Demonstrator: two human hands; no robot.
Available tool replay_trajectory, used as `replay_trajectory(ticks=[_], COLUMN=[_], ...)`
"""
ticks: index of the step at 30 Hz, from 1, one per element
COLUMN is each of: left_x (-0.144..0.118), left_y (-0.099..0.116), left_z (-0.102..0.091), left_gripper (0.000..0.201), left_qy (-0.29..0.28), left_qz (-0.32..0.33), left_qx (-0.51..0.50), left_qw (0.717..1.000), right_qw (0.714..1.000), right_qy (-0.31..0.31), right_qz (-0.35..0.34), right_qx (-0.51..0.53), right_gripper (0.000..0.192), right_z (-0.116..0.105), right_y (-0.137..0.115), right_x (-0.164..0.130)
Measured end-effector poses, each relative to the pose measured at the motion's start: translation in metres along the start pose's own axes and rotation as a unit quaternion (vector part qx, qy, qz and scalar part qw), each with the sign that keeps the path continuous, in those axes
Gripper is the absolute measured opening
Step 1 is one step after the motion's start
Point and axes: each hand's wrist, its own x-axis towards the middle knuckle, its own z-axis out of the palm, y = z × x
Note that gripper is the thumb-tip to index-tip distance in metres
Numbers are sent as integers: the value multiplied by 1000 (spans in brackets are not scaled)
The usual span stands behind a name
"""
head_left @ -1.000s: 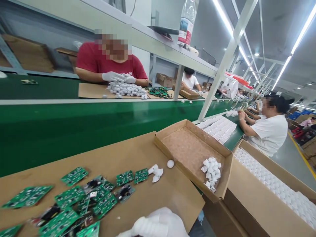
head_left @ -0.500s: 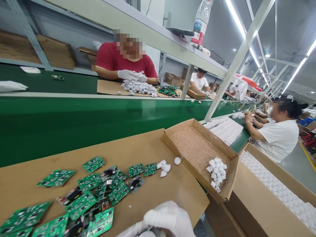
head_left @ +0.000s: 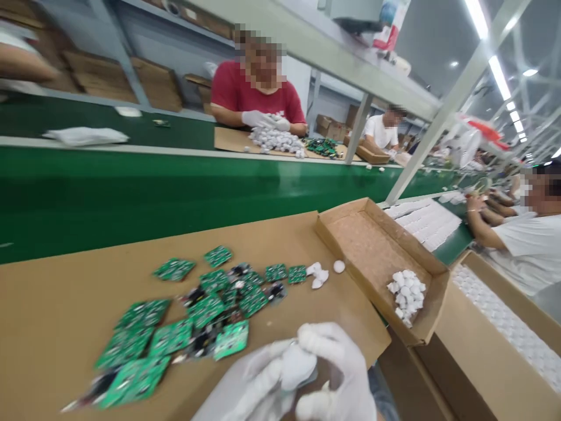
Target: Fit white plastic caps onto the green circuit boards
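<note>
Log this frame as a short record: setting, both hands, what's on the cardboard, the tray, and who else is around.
setting: assembly line beside green conveyor
left hand: gloved, on white part
right hand: gloved, pinching the same part
cardboard sheet: scattered circuit boards, few loose white pieces
tray: small pile of white parts
others: person in red across the conveyor, gloved; person in white at right

at the bottom of the frame, gloved left hand [head_left: 245,386] and right hand [head_left: 337,374] pinch what looks like a white cap [head_left: 297,366]; green circuit boards [head_left: 193,316] lie left of centre.
</note>
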Motion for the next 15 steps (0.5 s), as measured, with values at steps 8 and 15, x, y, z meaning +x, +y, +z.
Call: replay_trajectory(ticks=[8, 15], left_x=[-8, -12], left_y=[-6, -10], left_z=[2, 2], left_gripper=[47, 38], left_qy=[-70, -60], left_qz=[1, 4], left_qx=[-36, -85], left_qw=[997, 995], right_qw=[994, 988], right_qy=[-24, -41], right_qz=[-9, -100], right_qx=[-110, -108], right_gripper=[52, 42], right_z=[-5, -3], right_y=[-17, -22], right_x=[0, 12])
